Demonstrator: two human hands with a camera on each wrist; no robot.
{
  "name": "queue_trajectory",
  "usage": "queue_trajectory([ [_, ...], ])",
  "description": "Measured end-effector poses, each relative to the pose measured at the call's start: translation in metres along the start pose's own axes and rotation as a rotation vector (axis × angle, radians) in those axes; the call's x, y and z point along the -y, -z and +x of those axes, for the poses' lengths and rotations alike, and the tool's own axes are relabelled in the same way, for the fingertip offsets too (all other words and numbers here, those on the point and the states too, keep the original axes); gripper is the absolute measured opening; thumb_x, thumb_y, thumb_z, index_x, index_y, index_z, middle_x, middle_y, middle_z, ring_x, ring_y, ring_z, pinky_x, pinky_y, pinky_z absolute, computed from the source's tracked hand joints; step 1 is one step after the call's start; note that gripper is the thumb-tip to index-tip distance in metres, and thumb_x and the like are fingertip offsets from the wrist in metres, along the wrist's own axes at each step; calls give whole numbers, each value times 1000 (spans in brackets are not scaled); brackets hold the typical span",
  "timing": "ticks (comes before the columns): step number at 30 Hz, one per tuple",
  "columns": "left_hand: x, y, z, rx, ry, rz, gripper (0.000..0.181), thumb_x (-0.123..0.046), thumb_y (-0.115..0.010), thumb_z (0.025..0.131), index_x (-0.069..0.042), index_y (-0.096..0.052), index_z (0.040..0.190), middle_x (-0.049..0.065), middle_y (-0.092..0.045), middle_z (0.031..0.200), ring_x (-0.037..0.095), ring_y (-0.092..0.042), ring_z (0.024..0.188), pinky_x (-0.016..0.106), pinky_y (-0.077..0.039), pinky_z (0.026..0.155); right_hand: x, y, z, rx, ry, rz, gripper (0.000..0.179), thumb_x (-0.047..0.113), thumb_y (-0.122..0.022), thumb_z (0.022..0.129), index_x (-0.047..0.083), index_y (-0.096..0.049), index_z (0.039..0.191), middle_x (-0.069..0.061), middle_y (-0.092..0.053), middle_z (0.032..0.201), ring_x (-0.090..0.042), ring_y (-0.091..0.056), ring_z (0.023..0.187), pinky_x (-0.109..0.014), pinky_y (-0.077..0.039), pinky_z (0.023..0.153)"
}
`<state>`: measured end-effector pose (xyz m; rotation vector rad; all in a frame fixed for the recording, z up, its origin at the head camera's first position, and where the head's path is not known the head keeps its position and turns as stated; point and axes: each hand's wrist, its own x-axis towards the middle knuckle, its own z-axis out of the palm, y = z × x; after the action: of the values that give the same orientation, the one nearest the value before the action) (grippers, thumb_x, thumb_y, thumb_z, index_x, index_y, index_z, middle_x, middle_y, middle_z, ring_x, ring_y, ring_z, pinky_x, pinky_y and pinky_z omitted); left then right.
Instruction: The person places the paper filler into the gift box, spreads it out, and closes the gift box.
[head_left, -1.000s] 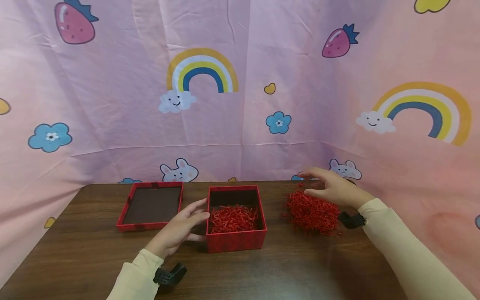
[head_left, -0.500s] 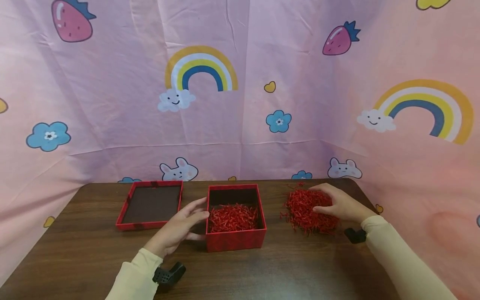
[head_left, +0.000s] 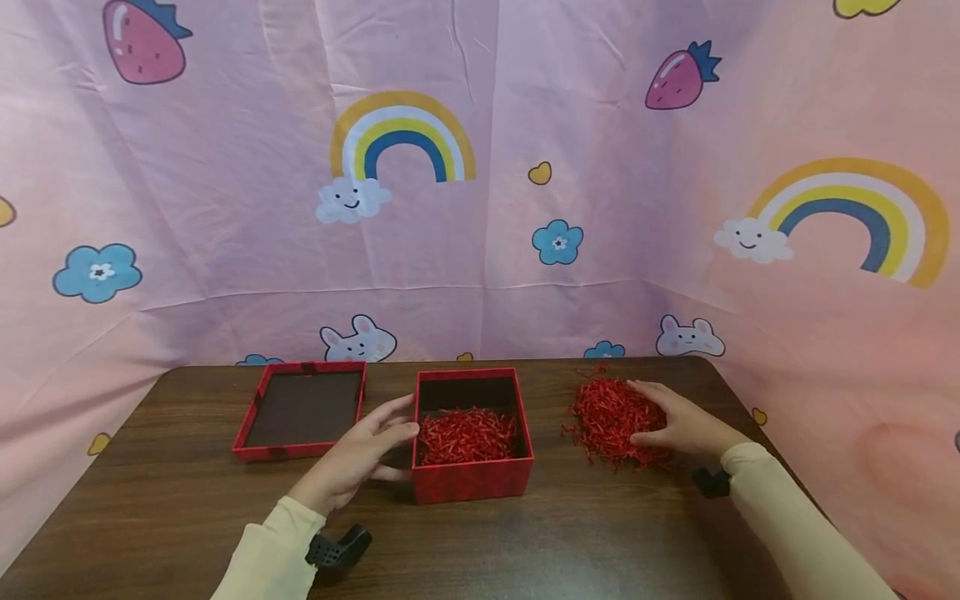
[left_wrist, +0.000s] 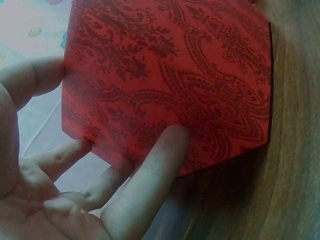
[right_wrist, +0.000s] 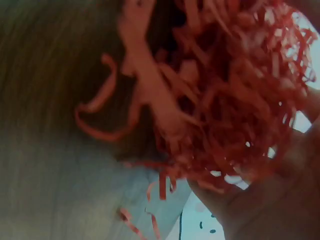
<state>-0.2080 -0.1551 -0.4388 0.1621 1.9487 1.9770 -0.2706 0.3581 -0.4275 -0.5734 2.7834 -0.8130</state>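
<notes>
Red shredded paper (head_left: 468, 435) fills the lower part of a red patterned box (head_left: 472, 482) on the table. My left hand (head_left: 363, 454) touches the box's left side; in the left wrist view its thumb (left_wrist: 162, 157) lies extended on the patterned wall, with other fingers at the edges. To the right lies a loose heap of red shredded paper (head_left: 611, 425). My right hand (head_left: 686, 423) rests against the heap's right side, thumb and index finger spread apart. Strands (right_wrist: 225, 110) crowd the palm in the right wrist view and hide most fingers.
A shallow red lid (head_left: 303, 410) with a dark inside lies left of the box on the brown wooden table (head_left: 480, 554). A few stray strands (head_left: 602, 367) sit behind the heap. Printed pink and lilac cloth (head_left: 480, 275) hangs around the table.
My right hand has come down from above the heap onto its right side, and its fingers have spread wider. The left hand and the box stay in place.
</notes>
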Motion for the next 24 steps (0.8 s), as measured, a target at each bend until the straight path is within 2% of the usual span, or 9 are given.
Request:
queue_trajectory([
  [7, -1, -1, 0, 2, 1, -2, 72, -31, -65, 103, -18, -28, 163, 25, -30, 163, 47, -34, 148, 54, -60, 88, -1, -4, 4, -22, 17, -62, 84, 41, -81, 89, 6, -43, 155, -23, -49, 150, -47, -47, 136, -70, -40, 108],
  [16, -2, -1, 1, -10, 12, -3, 73, -30, -67, 101, -15, -28, 162, 26, -33, 162, 47, -35, 148, 54, -60, 87, -2, -4, 6, -69, 27, -107, 56, 24, -80, 92, 5, -58, 141, -17, -63, 137, -40, -59, 126, -63, -47, 104],
  [20, -1, 0, 1, -9, 11, -7, 73, -29, -66, 102, -15, -28, 162, 26, -33, 162, 46, -34, 148, 54, -60, 88, 1, -4, 5, -90, 41, -102, 44, 15, -77, 93, 7, -63, 134, -13, -67, 129, -34, -64, 117, -58, -53, 99],
  [24, 0, 1, 0, -11, 12, -5, 73, -30, -67, 102, -15, -28, 162, 25, -32, 163, 47, -33, 149, 54, -60, 88, 3, -3, 4, -111, 57, -108, 39, 9, -76, 93, 9, -67, 131, -11, -70, 123, -23, -65, 103, -43, -58, 87],
])
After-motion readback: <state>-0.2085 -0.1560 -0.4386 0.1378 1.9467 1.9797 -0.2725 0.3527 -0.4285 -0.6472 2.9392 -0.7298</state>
